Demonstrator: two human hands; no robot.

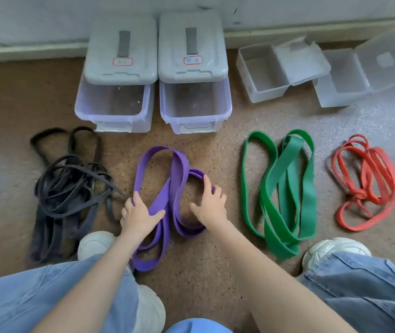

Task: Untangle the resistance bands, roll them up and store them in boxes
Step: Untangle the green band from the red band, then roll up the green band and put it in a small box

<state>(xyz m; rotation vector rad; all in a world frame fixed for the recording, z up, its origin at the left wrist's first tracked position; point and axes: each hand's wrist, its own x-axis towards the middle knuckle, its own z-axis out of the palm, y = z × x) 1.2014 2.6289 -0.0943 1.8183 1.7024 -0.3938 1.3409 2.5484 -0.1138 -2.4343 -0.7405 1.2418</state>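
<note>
Several tangled resistance bands lie on the brown floor: a black one [69, 188] at the left, a purple one [175, 169] in the middle, a green one [283, 188] and a thin red one [365, 181] at the right. My left hand [138, 216] grips the purple band's left strand, thumb laid across it. My right hand [212, 203] rests with spread fingers on the band's smaller right loop. Two large clear boxes [114, 121] [191, 122] stand behind, their grey lids slid back.
Two small clear boxes [264, 94] [333, 99] with hinged lids open sit at the back right by the wall. My knees in blue jeans and white shoes [95, 243] [331, 248] frame the purple band.
</note>
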